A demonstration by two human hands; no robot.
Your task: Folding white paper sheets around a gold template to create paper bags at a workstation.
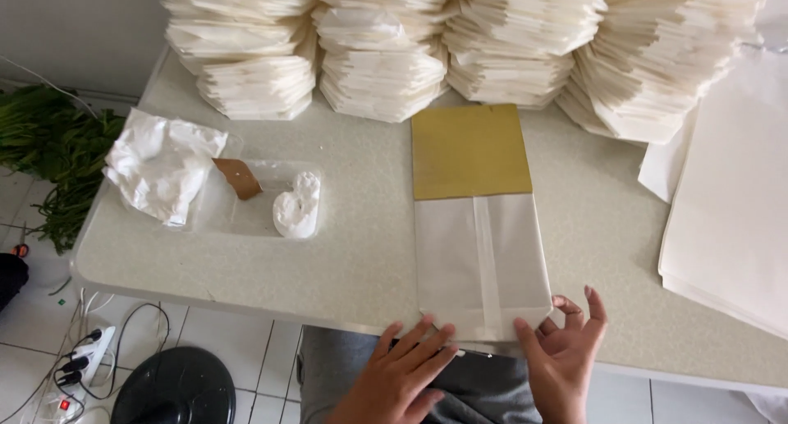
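Observation:
A flat white paper bag (480, 264) with a centre seam lies on the speckled table (361, 252), its near end at the table's front edge. A mustard-yellow sheet (469, 151) lies at its far end. My left hand (402, 376) rests fingers-spread on the bag's near left corner. My right hand (566, 357) touches the near right corner with thumb and curled fingers. Neither hand grips anything.
Tall stacks of folded cream paper bags (386, 55) line the table's back. A clear tray (254, 198) holds white paste and a brown scrap, beside a crumpled white plastic bag (160, 169). Large white sheets (735, 219) lie right. Green leaves, a power strip and a black disc are on the floor left.

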